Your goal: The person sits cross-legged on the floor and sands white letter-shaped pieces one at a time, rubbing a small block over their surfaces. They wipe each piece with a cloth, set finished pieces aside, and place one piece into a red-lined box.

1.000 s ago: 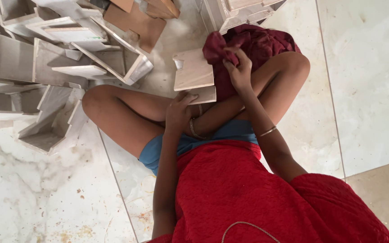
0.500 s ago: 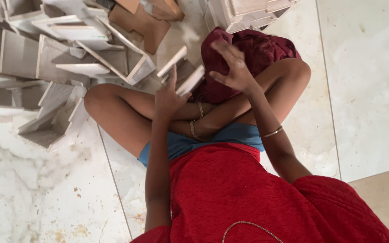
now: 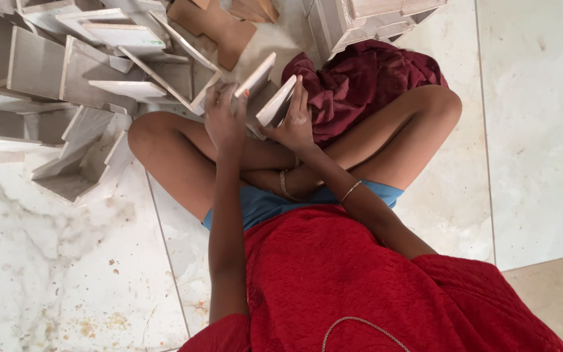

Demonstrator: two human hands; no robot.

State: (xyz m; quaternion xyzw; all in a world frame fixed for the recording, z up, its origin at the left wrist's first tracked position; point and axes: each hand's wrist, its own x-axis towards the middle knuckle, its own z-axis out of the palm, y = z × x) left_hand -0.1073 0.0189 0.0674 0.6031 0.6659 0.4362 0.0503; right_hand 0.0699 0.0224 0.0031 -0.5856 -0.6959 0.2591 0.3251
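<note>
Tile pieces [image 3: 275, 98] upright above lap; left hand [image 3: 224, 120], right hand [image 3: 292, 124] grips closed on them.

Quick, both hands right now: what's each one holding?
Left hand: closed on a flat pale tile piece.
Right hand: closed on another flat pale tile piece.
</note>
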